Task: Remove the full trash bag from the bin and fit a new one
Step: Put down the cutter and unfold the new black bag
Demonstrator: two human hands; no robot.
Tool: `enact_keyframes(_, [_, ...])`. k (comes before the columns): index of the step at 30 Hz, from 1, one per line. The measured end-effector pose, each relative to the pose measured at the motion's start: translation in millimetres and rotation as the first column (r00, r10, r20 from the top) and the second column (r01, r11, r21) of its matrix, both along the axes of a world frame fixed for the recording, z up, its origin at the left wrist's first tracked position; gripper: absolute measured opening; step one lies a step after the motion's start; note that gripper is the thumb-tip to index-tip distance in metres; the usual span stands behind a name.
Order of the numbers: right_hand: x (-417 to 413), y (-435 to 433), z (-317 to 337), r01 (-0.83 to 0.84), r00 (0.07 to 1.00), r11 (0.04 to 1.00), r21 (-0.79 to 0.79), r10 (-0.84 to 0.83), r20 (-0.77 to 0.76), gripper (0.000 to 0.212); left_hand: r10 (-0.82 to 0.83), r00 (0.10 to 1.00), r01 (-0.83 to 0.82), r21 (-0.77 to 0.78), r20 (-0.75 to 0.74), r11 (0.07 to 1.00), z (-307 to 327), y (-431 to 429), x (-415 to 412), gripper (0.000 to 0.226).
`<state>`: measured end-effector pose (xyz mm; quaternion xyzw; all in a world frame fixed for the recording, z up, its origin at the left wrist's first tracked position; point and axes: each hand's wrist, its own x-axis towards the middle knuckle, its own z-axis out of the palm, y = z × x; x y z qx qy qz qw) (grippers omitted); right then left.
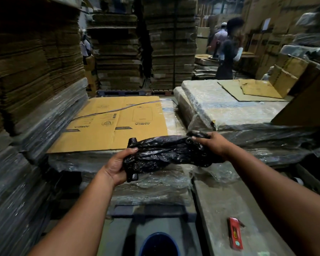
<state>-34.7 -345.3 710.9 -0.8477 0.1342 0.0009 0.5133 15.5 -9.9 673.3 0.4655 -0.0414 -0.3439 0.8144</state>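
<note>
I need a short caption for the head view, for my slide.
The left hand and right hand grip a crumpled black trash bag; blue bin below.

A flattened carton (116,124) lies on the wrapped stack (118,161); a red tool (235,234) on the grey ledge (214,202).

I saw a flattened cardboard box (116,124) with a thin cable (122,108) across it, tall cardboard stacks (116,52) behind, a red cutter (235,235) on the grey bench (214,209), and people (228,52) beyond.
</note>
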Motion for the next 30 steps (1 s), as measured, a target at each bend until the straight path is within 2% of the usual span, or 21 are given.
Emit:
enact_keyframes(3, [-0.8, -12.4, -4.2, 0.135, 0.988, 0.978, 0.159, -0.144, 0.049, 0.028, 0.006, 1.000, -0.007, -0.049, -0.015, 0.999, -0.4, 0.8, 1.4, 0.024])
enact_keyframes(4, [-1.5, -16.6, -5.5, 0.165, 0.983, 0.972, 0.168, -0.175, 0.047, 0.027, 0.006, 0.999, -0.008, -0.072, -0.031, 0.997, -3.9, 1.4, 5.0, 0.028])
enact_keyframes(7, [-3.9, -28.5, -9.3, 0.267, 0.959, 0.947, 0.177, -0.280, 0.048, 0.023, 0.016, 0.998, -0.023, -0.111, -0.065, 0.994, -11.2, 5.0, 16.7, 0.015])
enact_keyframes(9, [-2.7, -34.6, -12.0, 0.390, 0.907, 0.891, 0.234, -0.415, 0.069, 0.036, 0.000, 0.998, -0.006, -0.114, -0.059, 0.993, -12.2, 5.9, 19.3, 0.016])
enact_keyframes(10, [-2.0, -36.4, -12.8, 0.468, 0.867, 0.859, 0.208, -0.492, 0.083, 0.050, 0.010, 0.998, -0.017, -0.110, -0.057, 0.994, -11.8, 6.0, 20.2, 0.017])
enact_keyframes(12, [-5.3, -34.1, -11.6, 0.578, 0.814, 0.812, -0.082, -0.568, 0.121, 0.072, 0.062, 0.997, -0.066, -0.089, -0.051, 0.994, -11.6, 5.4, 21.4, 0.017])
enact_keyframes(13, [-7.9, -28.2, -8.7, 0.582, 0.814, 0.785, -0.213, -0.563, 0.145, 0.078, 0.074, 0.996, -0.077, -0.083, -0.044, 0.994, -10.6, 2.6, 20.4, 0.021])
enact_keyframes(15, [-7.2, -11.3, -2.9, 0.478, 0.877, 0.838, -0.262, -0.443, 0.184, 0.074, 0.020, 1.000, -0.020, -0.060, -0.002, 0.998, -2.9, -10.2, 18.7, 0.029])
enact_keyframes(16, [-5.7, 2.3, 2.6, 0.390, 0.916, 0.896, -0.212, -0.355, 0.185, 0.064, -0.032, 0.999, 0.033, -0.033, 0.036, 0.999, 3.9, -20.6, 15.6, 0.029])
enact_keyframes(18, [1.5, 25.0, 7.7, 0.227, 0.964, 0.974, 0.014, -0.226, 0.136, 0.049, -0.113, 0.989, 0.110, 0.034, 0.096, 0.993, 19.7, -50.0, 8.0, 0.031])
enact_keyframes(20, [4.8, 46.4, 12.9, 0.094, 0.992, 0.956, 0.279, -0.114, 0.057, 0.032, -0.150, 0.980, 0.144, 0.057, 0.129, 0.988, 33.8, -79.8, 0.9, 0.034])
enact_keyframes(23, [7.1, 65.6, 20.6, 0.002, 0.996, 0.905, 0.426, -0.040, 0.080, 0.010, -0.197, 0.961, 0.186, 0.078, 0.192, 0.980, 43.5, -108.7, -4.5, 0.045])
enact_keyframes(26, [7.5, 62.9, 23.9, 0.031, 0.997, 0.833, 0.553, -0.063, 0.040, 0.014, -0.181, 0.969, 0.172, 0.069, 0.166, 0.983, 44.5, -120.8, -8.3, 0.043])
enact_keyframes(27, [6.9, 57.8, 22.5, 0.049, 0.997, 0.847, 0.529, -0.070, 0.019, 0.022, -0.176, 0.972, 0.169, 0.061, 0.154, 0.984, 43.2, -124.0, -9.5, 0.042])
enact_keyframes(28, [6.4, 51.6, 20.9, 0.063, 0.997, 0.903, 0.424, -0.074, 0.008, 0.030, -0.177, 0.974, 0.170, 0.060, 0.140, 0.984, 41.6, -126.5, -11.6, 0.040])
enact_keyframes(29, [5.8, 46.2, 20.5, 0.082, 0.996, 0.968, 0.236, -0.086, 0.010, 0.038, -0.170, 0.977, 0.163, 0.067, 0.125, 0.984, 40.0, -128.3, -14.0, 0.038])
enact_keyframes(30, [5.4, 41.3, 18.5, 0.104, 0.994, 0.994, 0.016, -0.104, 0.033, 0.043, -0.158, 0.981, 0.150, 0.076, 0.113, 0.986, 38.5, -130.0, -15.6, 0.037])
